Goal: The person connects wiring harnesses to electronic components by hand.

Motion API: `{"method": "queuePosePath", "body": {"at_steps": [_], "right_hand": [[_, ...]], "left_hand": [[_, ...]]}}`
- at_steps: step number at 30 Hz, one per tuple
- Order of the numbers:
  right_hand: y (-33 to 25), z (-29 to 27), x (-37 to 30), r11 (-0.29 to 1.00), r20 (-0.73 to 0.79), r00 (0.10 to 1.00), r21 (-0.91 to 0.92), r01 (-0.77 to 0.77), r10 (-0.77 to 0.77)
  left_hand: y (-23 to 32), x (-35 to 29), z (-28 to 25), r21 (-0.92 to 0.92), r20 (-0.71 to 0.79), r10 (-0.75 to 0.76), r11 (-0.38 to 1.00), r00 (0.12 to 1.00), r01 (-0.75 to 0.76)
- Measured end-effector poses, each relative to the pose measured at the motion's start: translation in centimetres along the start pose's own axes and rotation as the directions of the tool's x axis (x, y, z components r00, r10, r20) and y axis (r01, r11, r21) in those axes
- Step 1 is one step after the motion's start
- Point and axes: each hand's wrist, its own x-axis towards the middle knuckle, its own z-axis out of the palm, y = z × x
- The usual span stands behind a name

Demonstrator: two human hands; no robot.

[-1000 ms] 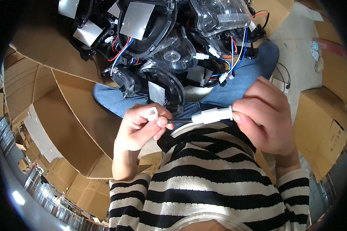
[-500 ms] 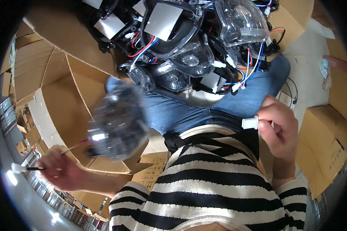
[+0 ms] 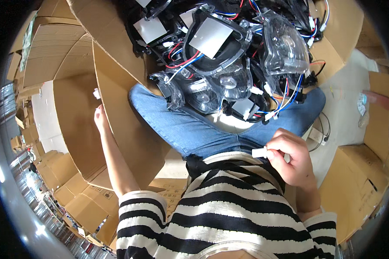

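My right hand (image 3: pixel 291 157), in front of my waist, pinches a small white plastic connector (image 3: pixel 259 153) between thumb and fingers. On the left, my left arm reaches into an open cardboard box (image 3: pixel 75 129). The left hand (image 3: pixel 100 118) looks closed, its fingers partly hidden by the box's wall; what they grip is not visible. Just beyond its fingertips shows a white plug (image 3: pixel 96 93). Ahead of my knees, a carton holds a heap of clear-lensed lamp units (image 3: pixel 285 47) with black housings and red, white and blue wires.
The lamp carton's wall (image 3: pixel 339 34) rises beyond my right knee. A cardboard box (image 3: pixel 354 177) stands on the right, with a dark cable (image 3: pixel 326 129) on the floor beside it. More cartons (image 3: pixel 88 207) and shelving lie at the far left.
My left hand has swung forward into the left box; the lamp unit that hung by its wires there is now out of sight. My right hand, still holding the connector, has shifted left and nearer.
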Motion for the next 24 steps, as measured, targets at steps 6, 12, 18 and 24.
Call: {"method": "queuePosePath", "body": {"at_steps": [6,12,18,24], "right_hand": [[0.9,1.0,0.3,1.0,-0.011,1.0,0.012,0.023,-0.023],[-0.1,1.9,1.2,1.0,0.111,0.994,0.001,0.003,-0.003],[-0.1,2.7,0.3,0.996,0.112,0.99,0.02,-0.087,0.084],[-0.2,3.2,0.2,0.998,0.115,0.993,0.06,0.006,-0.013]], "left_hand": [[12.5,-10.8,2.6,-0.171,0.139,0.001,0.985,0.99,0.023],[14.5,-17.1,15.3,-0.508,0.574,-0.34,0.566,0.745,0.65],[16.7,-13.3,19.8,-0.935,0.268,-0.151,0.197,0.951,0.295],[22.8,-14.4,16.3,-0.889,0.241,0.061,0.413,0.969,0.195]]}}
